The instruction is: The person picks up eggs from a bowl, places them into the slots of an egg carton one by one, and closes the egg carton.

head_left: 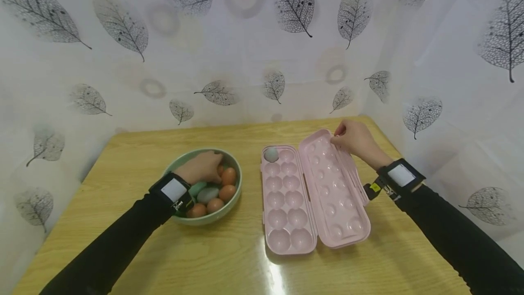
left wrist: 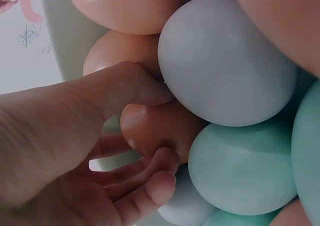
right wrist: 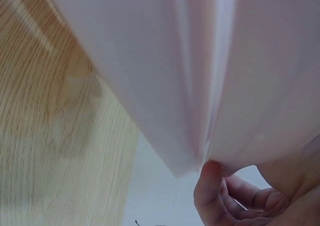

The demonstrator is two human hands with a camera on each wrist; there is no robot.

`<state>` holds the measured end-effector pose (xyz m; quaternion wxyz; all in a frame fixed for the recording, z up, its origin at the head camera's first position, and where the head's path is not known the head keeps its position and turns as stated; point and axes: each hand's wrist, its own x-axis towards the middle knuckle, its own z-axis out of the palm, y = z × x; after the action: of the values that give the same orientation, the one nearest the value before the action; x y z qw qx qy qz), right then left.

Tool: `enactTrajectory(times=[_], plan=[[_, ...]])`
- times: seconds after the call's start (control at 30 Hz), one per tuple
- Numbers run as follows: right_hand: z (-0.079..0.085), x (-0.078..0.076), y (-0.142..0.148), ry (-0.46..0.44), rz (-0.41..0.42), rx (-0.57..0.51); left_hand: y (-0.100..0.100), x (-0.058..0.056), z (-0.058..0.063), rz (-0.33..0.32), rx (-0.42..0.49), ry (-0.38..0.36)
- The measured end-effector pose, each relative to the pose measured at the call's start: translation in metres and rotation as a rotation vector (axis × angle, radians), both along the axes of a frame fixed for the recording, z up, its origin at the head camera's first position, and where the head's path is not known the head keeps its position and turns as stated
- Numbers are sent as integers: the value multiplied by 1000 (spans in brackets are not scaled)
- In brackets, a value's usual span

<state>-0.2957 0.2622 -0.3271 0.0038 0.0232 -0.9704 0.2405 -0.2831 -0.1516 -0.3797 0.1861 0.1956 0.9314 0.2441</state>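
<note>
My left hand (head_left: 204, 167) reaches into a pale green bowl (head_left: 238, 192) of brown, grey and green eggs. In the left wrist view, its thumb and fingertips close around a brown egg (left wrist: 155, 128). A grey egg (left wrist: 225, 61) and a green egg (left wrist: 245, 168) lie against that egg. My right hand (head_left: 356, 140) pinches the far corner of the raised lid (head_left: 331, 190) of a pink egg box (head_left: 264, 204). One grey-green egg (head_left: 271, 154) sits in the box's far left cup; the other cups hold no egg.
The bowl and box stand side by side on a wooden table (head_left: 135, 163). White sheeting (head_left: 245, 58) printed with leaves hangs behind the table and at both sides. A black device (head_left: 401, 174) is strapped on each wrist.
</note>
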Motion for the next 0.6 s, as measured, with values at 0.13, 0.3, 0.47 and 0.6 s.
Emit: enactTrajectory(times=[0.13, 0.3, 0.47, 0.6], plan=[[0, 0, -1, -5, -6, -5, 0, 2, 0, 2, -19, 37], [-2, -1, 1, 4, -3, -4, 1, 4, 2, -8, -22, 60], [-3, -1, 1, 2, 1, -6, -2, 4, 4, -18, -18, 65], [-2, -1, 2, -4, 2, -8, -3, 3, 10, 9, -4, 16]])
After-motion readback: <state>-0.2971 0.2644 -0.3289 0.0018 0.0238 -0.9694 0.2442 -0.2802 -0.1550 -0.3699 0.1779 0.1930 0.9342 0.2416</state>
